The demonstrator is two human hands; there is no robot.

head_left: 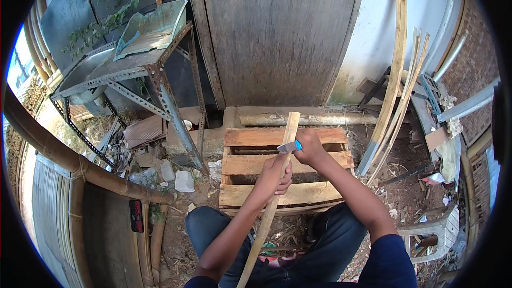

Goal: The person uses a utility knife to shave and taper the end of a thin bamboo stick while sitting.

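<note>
In the head view, the left hand's [273, 180] fingers wrap the long stick [262, 229], likely to keep it still, slanting above the slatted surface [298, 193]. The right hand's [309, 146] fingers grip the knife [288, 147], blade against the stick.

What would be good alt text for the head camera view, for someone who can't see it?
A person's left hand grips a long wooden strip while the right hand holds a blue-handled knife against it near its upper end. A slatted wooden crate sits on the ground beneath, in front of a weathered door.
</note>
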